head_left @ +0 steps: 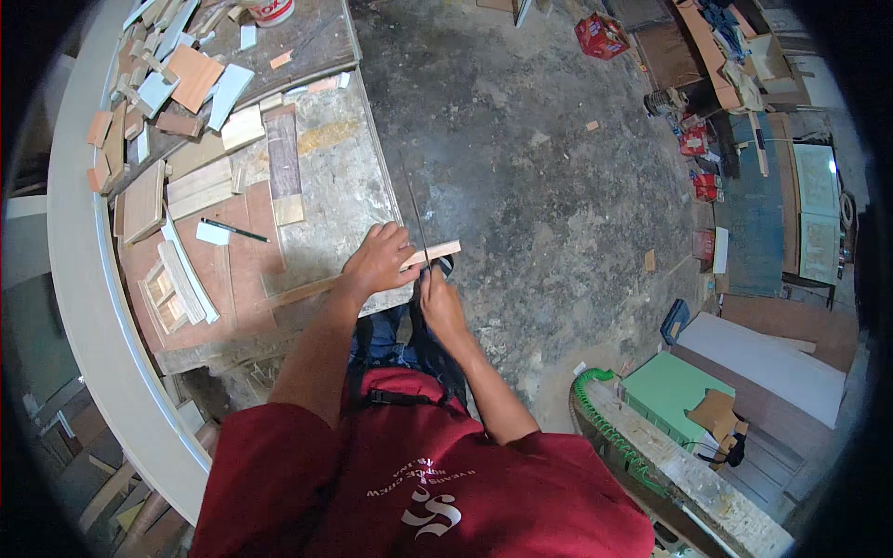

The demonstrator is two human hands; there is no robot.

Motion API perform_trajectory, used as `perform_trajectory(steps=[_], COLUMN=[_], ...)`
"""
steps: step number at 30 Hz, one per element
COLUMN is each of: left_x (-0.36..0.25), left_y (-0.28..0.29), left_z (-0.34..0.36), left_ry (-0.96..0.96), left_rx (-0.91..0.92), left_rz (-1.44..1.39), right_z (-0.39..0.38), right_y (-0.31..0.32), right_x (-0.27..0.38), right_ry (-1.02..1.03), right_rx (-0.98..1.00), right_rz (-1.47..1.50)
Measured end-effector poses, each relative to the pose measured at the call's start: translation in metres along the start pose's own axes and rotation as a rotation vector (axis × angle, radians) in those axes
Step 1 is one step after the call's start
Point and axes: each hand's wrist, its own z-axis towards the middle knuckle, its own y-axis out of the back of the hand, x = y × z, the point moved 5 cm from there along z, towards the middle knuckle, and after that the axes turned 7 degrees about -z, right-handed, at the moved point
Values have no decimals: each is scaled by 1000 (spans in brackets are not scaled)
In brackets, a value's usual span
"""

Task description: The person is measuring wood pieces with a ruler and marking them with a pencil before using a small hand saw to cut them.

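A narrow wooden strip (437, 252) lies across the workbench's right edge, its end sticking out past it. My left hand (377, 260) grips the strip near that edge, fingers curled over it. In my right hand (440, 299) is the handle of a handsaw, closed in the fist. The thin saw blade (418, 209) points away from me and crosses the strip just right of my left fingers. How deep the blade sits in the wood cannot be made out. The strip's other end runs left under my left forearm.
The workbench (339, 181) carries a black pencil (234, 230), a small wooden frame piece (170, 290) and a pile of offcuts (177, 79). Concrete floor (521, 177) lies to the right. A green coiled hose (595, 418) and a green box (674, 395) stand at lower right.
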Motion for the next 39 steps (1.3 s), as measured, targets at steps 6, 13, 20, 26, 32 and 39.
perform_trajectory(steps=[6,13,20,26,32,39], left_x=[-1,3,-2,-4,-2,-2], left_y=[1,-4,-2,-2,-2,1], left_z=[-5,-7,0,-2,-1,-1], left_ry=[-36,-19,34,-6,5,-20], left_rx=[-50,-41,-8,-27,-27,-81], left_rz=[11,46,6,-2,-19,21], right_z=[-16,-45,-30,-32,-51,-8], right_y=[3,-8,3,1,-5,-9], right_x=[-6,-18,-13,-14,-17,-6], right_ry=[-35,-78,-2,2,-49,52], right_rx=[56,66,51,26,8,4], right_rz=[-44,9,17,69,61,73])
